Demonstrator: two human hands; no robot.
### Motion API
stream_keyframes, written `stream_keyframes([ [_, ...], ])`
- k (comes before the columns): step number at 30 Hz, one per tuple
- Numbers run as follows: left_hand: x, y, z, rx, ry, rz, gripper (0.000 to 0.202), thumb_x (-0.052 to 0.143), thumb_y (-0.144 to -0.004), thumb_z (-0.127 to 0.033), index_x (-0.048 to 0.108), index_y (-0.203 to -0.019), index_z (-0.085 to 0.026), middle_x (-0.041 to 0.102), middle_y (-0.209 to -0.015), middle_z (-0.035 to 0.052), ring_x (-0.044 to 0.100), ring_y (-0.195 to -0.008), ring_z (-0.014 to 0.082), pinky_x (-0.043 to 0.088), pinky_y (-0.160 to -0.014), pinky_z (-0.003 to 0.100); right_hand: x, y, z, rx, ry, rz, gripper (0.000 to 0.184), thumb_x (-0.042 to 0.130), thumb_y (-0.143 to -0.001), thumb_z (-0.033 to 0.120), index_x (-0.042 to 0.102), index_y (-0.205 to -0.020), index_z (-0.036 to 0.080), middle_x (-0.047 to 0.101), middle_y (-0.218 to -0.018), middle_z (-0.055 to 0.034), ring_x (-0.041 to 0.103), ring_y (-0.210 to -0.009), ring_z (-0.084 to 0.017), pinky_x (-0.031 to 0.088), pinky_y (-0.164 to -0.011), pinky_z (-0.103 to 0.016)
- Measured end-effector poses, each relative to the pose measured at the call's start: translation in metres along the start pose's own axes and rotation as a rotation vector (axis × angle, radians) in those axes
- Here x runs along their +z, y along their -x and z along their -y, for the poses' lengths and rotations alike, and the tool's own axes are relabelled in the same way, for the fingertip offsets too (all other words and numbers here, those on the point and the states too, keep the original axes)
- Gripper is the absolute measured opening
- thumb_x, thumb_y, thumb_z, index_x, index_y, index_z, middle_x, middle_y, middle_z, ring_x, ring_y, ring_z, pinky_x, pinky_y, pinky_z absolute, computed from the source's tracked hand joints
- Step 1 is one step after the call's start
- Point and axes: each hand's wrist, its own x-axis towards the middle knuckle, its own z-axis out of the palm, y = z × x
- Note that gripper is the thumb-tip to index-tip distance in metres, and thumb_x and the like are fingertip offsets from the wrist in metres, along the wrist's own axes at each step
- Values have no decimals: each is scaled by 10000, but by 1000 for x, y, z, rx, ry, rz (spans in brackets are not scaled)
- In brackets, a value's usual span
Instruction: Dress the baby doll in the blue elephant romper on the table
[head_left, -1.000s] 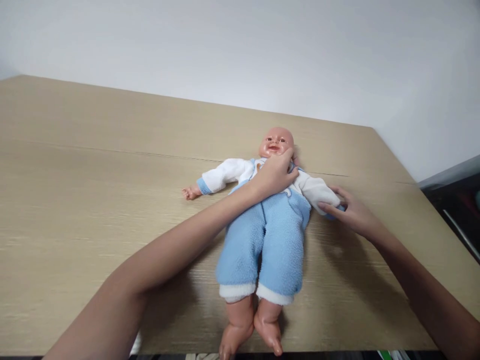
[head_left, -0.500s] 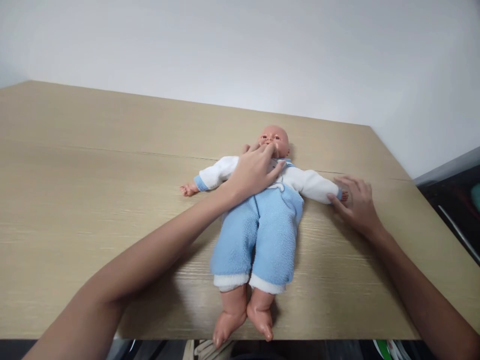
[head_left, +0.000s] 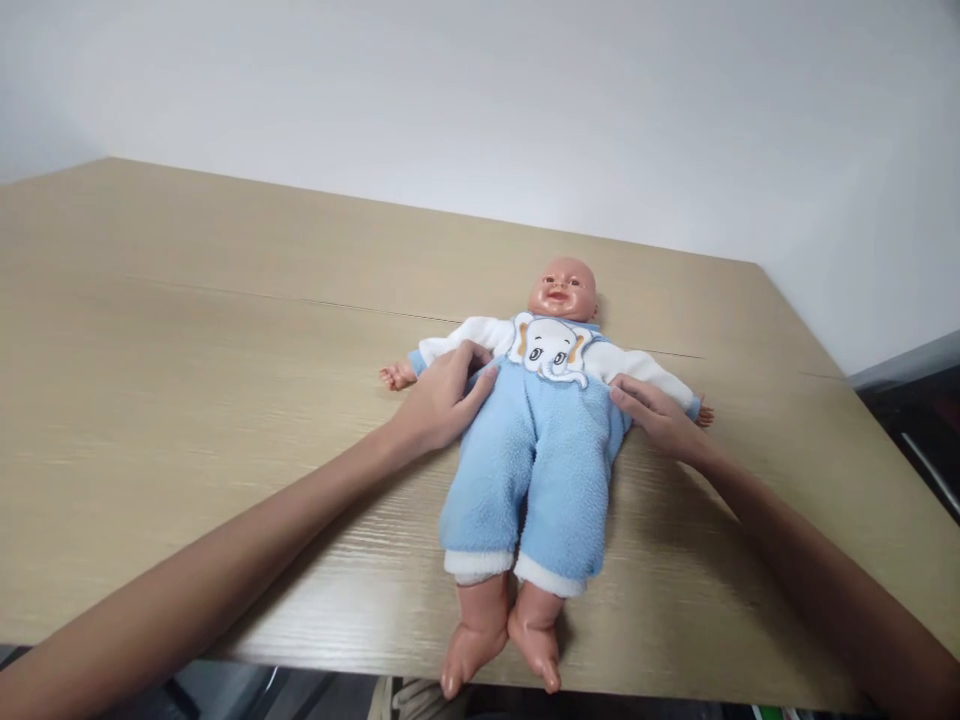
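Observation:
A baby doll lies on its back with its arms spread, dressed in light blue fleece trousers and a white-sleeved top. A white elephant patch shows on its chest. My left hand grips the doll's side at the waist, thumb on the blue fabric and fingertips partly hidden. On the opposite side, my right hand holds the fabric below the doll's armpit, its fingers bent. The doll's bare feet reach the near table edge.
The wooden table has a seam running across it behind the doll. A pale wall rises behind. Past the right edge stands a dark object. Partly visible items lie below the front edge.
My left hand has moved from the doll's chin and chest down to its left-hand side in view. My right hand has left the doll's hand and come inward to its waist.

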Motion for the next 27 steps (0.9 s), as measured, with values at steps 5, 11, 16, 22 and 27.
stream_keyframes([
  [5, -2, -2, 1, -95, 101, 34, 452, 439, -1119, -668, 592, -1076, -246, 727, -932, 52, 678, -890, 301, 490, -867, 442, 8, -7, -9, 84, -229, -119, 641, 791, -897, 870, 524, -950, 290, 480, -813, 43, 445, -697, -178, 378, -628, -318],
  [11, -6, -5, 11, -78, 172, 24, 408, 501, -1094, -595, 615, -929, -239, 629, -858, -1, 587, -831, 237, 451, -803, 382, 15, 15, -15, -136, 442, -425, 222, 663, -1104, 502, 671, -1088, 281, 628, -820, -20, 586, -708, -248, 511, -732, -415],
  [16, -3, -13, 10, -19, 78, -116, 268, 542, -1077, -489, 629, -1048, -237, 699, -1052, 69, 625, -955, 264, 529, -918, 439, -13, 37, -31, -279, 818, -601, 234, 694, -1072, 386, 699, -1271, 264, 755, -1283, -171, 707, -1209, -409, 538, -1095, -603],
  [22, 8, -44, -42, 254, -14, -225, 236, 553, -1094, -355, 628, -1274, -222, 713, -1348, 151, 639, -1262, 307, 535, -1144, 502, -55, 45, -63, -249, 763, -445, 611, 754, -1006, 572, 687, -1508, 231, 773, -1461, -205, 710, -1347, -450, 510, -1182, -670],
  [27, 42, -88, -95, 610, -180, 128, 351, 654, -1094, -419, 652, -1351, -180, 680, -1490, 200, 604, -1399, 366, 448, -1259, 516, -65, 47, -61, -250, 755, -503, 452, 791, -986, 643, 801, -1232, 264, 879, -1090, -121, 813, -1019, -384, 408, -1288, -727],
])
